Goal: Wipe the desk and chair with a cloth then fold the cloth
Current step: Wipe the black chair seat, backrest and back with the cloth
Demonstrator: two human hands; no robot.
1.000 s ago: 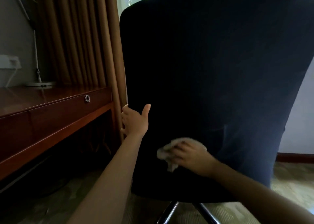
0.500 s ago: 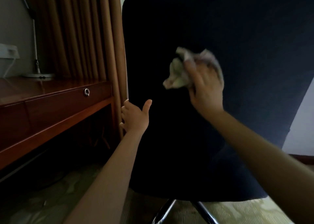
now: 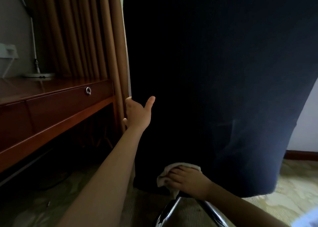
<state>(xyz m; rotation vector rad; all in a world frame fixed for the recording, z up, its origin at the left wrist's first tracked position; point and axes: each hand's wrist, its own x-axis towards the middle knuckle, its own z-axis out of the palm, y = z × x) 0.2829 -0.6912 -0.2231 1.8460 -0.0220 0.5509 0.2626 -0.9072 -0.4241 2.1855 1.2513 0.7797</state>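
The left hand (image 3: 137, 114) grips the chair (image 3: 215, 82) edge so it cannot spin. The right hand (image 3: 187, 180) squeezes the cloth (image 3: 163, 175), pressing it low on the chair back to wipe.

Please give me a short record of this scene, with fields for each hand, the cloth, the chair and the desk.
left hand: grips the left edge of the chair back
right hand: presses the cloth against the bottom of the chair back
cloth: pale, crumpled
chair back: dark blue, upright, with chrome legs below it
desk: wooden, left of the chair, with a lamp base on it
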